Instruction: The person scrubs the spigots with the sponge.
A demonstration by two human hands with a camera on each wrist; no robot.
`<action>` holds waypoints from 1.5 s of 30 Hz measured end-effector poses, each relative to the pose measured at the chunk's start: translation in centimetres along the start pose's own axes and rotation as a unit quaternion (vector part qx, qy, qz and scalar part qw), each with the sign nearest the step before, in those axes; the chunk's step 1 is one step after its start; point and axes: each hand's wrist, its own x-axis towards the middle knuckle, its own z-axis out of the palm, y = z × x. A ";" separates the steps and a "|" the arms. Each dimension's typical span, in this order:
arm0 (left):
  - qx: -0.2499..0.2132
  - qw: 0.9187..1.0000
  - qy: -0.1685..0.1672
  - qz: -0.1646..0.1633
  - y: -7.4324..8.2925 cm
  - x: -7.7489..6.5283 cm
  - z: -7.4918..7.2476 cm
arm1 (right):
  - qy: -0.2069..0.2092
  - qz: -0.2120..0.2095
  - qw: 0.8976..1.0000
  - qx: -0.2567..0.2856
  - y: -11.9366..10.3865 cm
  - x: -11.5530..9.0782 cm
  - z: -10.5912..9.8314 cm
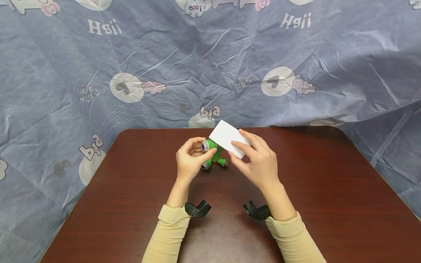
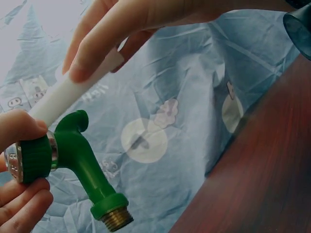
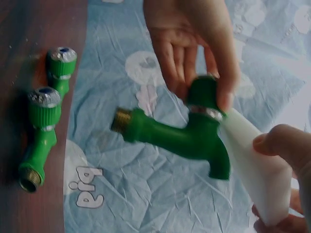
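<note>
My left hand point(image 1: 190, 160) pinches a green tap point(image 2: 80, 153) by its ribbed knob point(image 3: 203, 91), thumb on one side and fingers on the other. The tap is held up above the table, its brass threaded end point(image 2: 117, 219) sticking out free. A white sponge block point(image 1: 227, 137) is in my right hand point(image 1: 261, 162), gripped between thumb and fingers. In the right wrist view, one edge of the sponge meets the tap beside the knob and spout. Part of the tap is hidden by the sponge and the left fingers in the head view.
Two more green taps, one nearer point(image 3: 41, 131) and one farther point(image 3: 61, 70) in the right wrist view, lie on the dark red-brown table point(image 1: 131, 204) below my hands. A wrinkled blue-grey printed cloth point(image 1: 184, 65) hangs behind the table.
</note>
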 end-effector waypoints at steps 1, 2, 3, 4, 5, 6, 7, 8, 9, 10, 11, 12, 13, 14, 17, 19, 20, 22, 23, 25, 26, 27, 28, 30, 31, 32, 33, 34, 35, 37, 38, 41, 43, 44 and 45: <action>-0.003 1.000 0.001 0.004 0.0 0.0 0.0 | -0.004 0.001 1.000 -0.004 -0.1 0.0 0.1; -0.006 1.000 0.002 0.007 0.0 0.0 0.0 | -0.006 0.005 1.000 -0.010 -0.2 0.0 0.1; -0.007 1.000 0.003 0.010 0.0 0.0 0.0 | -0.005 0.013 1.000 -0.016 -0.3 0.0 0.1; -0.009 1.000 0.005 0.011 0.1 0.0 0.0 | 0.000 0.023 0.999 -0.022 -0.3 -0.1 0.1; -0.010 1.000 0.005 0.012 0.1 0.0 0.1 | 0.006 0.034 0.999 -0.028 -0.2 -0.1 0.0; -0.010 1.000 0.005 0.011 0.1 0.0 0.1 | 0.014 0.045 0.998 -0.033 -0.2 0.0 -0.1; -0.009 1.000 0.005 0.009 0.2 0.0 0.1 | 0.022 0.054 0.998 -0.037 -0.1 0.0 -0.1; -0.008 1.000 0.004 0.007 0.2 0.0 0.1 | 0.031 0.060 0.997 -0.039 -0.1 0.0 -0.2; -0.006 1.000 0.004 0.004 0.2 0.0 0.1 | 0.039 0.066 0.996 -0.035 0.0 0.0 -0.2; -0.003 1.000 0.004 0.003 0.3 0.0 0.1 | 0.045 0.067 0.996 -0.029 0.0 0.1 -0.3; 0.000 1.000 0.003 0.002 0.3 0.0 0.1 | 0.048 0.066 0.996 -0.021 0.0 0.1 -0.3; 0.003 1.000 0.003 0.001 0.3 0.0 0.1 | 0.049 0.061 0.997 -0.010 0.0 0.1 -0.3; 0.007 1.000 0.003 0.002 0.4 0.0 0.1 | 0.045 0.054 0.998 0.002 0.0 0.1 -0.3; 0.010 1.000 0.003 0.004 0.4 0.0 0.1 | 0.038 0.045 0.998 0.014 0.0 0.1 -0.2; 0.015 1.000 0.002 0.012 0.5 0.0 0.0 | 0.006 0.022 0.999 0.040 -0.1 0.1 -0.1; 0.017 1.000 0.003 0.019 0.5 0.0 0.0 | -0.010 0.023 0.999 0.040 0.0 0.0 -0.1; 0.018 1.000 0.003 0.023 0.6 0.0 0.0 | -0.014 0.028 0.999 0.036 0.1 -0.1 -0.1; 0.018 0.999 0.002 0.028 0.5 0.0 0.0 | -0.014 0.046 0.999 0.026 0.4 -0.2 -0.1; 0.018 0.999 0.001 0.028 0.5 0.0 0.0 | -0.009 0.057 0.998 0.023 0.6 -0.2 -0.2; 0.018 0.999 -0.003 0.027 0.5 0.0 0.0 | -0.001 0.074 0.997 0.023 0.8 -0.2 -0.3; 0.020 0.999 -0.006 0.026 0.5 0.0 0.0 | 0.003 0.079 0.996 0.029 0.9 -0.2 -0.4; 0.022 0.999 -0.008 0.025 0.5 0.0 0.0 | 0.007 0.083 0.996 0.035 0.9 -0.2 -0.5; 0.024 0.999 -0.009 0.023 0.6 0.0 0.0 | 0.010 0.082 0.996 0.043 0.9 -0.1 -0.5; 0.027 0.999 -0.010 0.025 0.6 0.0 0.0 | 0.011 0.076 0.995 0.058 0.8 0.0 -0.6; 0.027 0.999 -0.011 0.026 0.6 0.0 0.0 | 0.009 0.070 0.995 0.065 0.7 0.0 -0.6; 0.027 0.999 -0.012 0.030 0.6 -0.1 0.0 | 0.007 0.063 0.995 0.074 0.6 0.1 -0.6; 0.027 0.999 -0.014 0.033 0.5 -0.1 0.0 | 0.004 0.055 0.995 0.082 0.5 0.1 -0.6; 0.029 0.999 -0.017 0.037 0.5 -0.1 0.0 | -0.001 0.047 0.995 0.091 0.4 0.2 -0.6; 0.032 0.998 -0.020 0.042 0.5 -0.2 0.0 | -0.007 0.038 0.994 0.100 0.3 0.2 -0.6; 0.048 0.997 -0.028 0.052 0.6 -0.3 0.0 | -0.023 0.023 0.993 0.116 0.1 0.2 -0.6; 0.058 0.996 -0.032 0.056 0.7 -0.3 0.0 | -0.033 0.016 0.992 0.124 0.1 0.2 -0.6; 0.082 0.993 -0.039 0.069 0.7 -0.4 0.1 | -0.065 -0.003 0.988 0.140 0.0 0.1 -0.5; 0.091 0.992 -0.040 0.075 0.0 -0.4 0.1 | -0.083 -0.013 0.986 0.143 0.0 0.0 -0.4; 0.093 0.992 -0.040 0.077 -0.5 -0.3 0.1 | -0.088 -0.017 0.986 0.139 0.1 0.0 -0.4; 0.094 0.992 -0.039 0.078 -0.9 -0.3 0.1 | -0.089 -0.018 0.987 0.132 0.2 -0.1 -0.3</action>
